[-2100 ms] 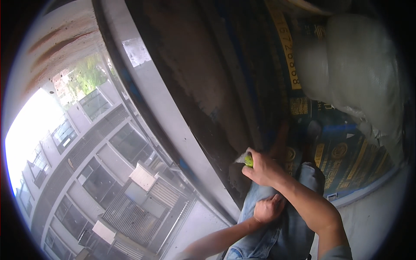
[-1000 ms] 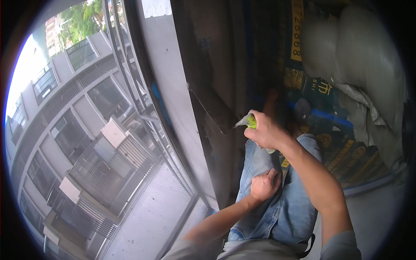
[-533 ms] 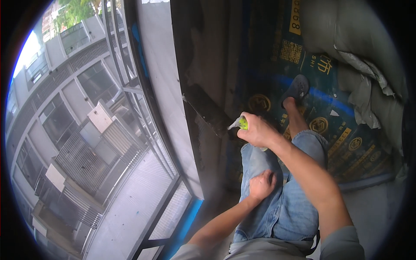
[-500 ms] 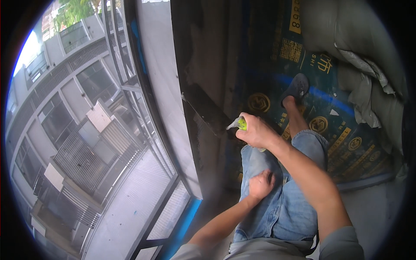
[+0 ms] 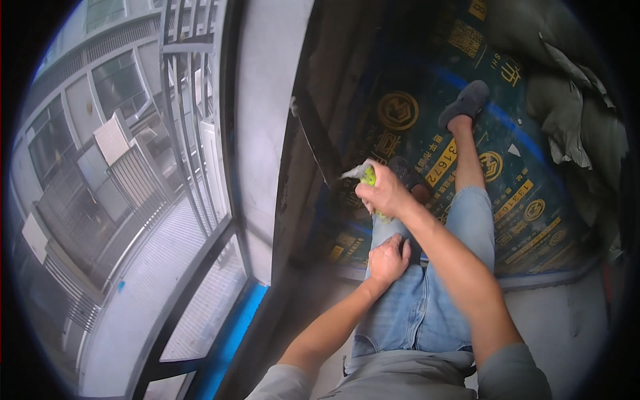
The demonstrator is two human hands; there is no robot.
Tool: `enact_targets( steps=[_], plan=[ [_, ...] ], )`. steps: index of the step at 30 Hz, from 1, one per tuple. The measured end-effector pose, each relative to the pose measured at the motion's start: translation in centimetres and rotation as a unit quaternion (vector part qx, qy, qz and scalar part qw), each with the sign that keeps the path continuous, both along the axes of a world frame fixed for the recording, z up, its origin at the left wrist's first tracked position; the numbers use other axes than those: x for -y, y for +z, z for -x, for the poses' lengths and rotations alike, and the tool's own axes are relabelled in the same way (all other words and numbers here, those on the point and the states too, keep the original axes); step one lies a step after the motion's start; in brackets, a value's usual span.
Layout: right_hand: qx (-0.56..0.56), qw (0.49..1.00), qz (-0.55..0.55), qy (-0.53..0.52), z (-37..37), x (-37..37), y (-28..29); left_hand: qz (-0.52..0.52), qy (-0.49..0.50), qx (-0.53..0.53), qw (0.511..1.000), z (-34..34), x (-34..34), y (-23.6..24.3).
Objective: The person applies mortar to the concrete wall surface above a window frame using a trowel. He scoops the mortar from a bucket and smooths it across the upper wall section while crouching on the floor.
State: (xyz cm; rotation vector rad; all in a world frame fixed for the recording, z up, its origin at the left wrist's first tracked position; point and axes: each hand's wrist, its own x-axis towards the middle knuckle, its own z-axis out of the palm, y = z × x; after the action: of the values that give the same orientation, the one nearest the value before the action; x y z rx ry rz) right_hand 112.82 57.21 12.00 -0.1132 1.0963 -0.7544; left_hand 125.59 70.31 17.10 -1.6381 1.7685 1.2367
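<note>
My right hand (image 5: 385, 191) is wrapped round a yellow-green squeeze tube (image 5: 369, 175) with a tapered, grey-white smeared nozzle (image 5: 353, 172). That nozzle points left, toward the lower end of a dark diagonal strip (image 5: 312, 133) beside the wall; whether its tip touches anything I cannot tell. More of the tube shows below my palm. My left hand (image 5: 389, 259) rests on my left thigh, fingers curled in and nothing visible in them. My legs in blue denim shorts (image 5: 393, 313) stretch ahead, with dark clogs (image 5: 465, 107) on my feet.
Dark green printed sheeting (image 5: 460, 173) covers the floor. Crumpled grey sheeting (image 5: 567, 127) hangs at the far right. On my left stand a pale window reveal (image 5: 270, 120) and a metal-framed window (image 5: 200, 233) with railings, overlooking a building. Blue tape (image 5: 230, 340) runs along its base.
My view has swung, showing more floor and both feet. My right hand with the tube sits slightly higher and further left in view. The left hand stays on the thigh.
</note>
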Motion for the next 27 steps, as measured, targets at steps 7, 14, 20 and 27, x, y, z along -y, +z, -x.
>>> enact_targets(
  steps=[7,14,20,27],
  plan=[
    [-0.005,0.999,-0.025,0.023,-9.0,-5.7,-0.6,-0.033,0.036,-0.032,0.998,-4.3,-5.4,0.8],
    [-0.048,0.995,-0.041,0.073,-16.7,-10.6,-0.3,-0.073,0.038,-0.054,0.995,-7.6,-16.6,1.1],
    [-0.018,0.964,-0.038,0.262,-18.9,-15.4,0.7,0.136,0.055,-0.108,0.983,-6.4,-20.3,0.8],
    [-0.116,0.916,0.030,0.382,-9.0,-16.2,2.1,-0.025,0.107,-0.061,0.992,-4.6,-15.9,2.1]
  ],
)
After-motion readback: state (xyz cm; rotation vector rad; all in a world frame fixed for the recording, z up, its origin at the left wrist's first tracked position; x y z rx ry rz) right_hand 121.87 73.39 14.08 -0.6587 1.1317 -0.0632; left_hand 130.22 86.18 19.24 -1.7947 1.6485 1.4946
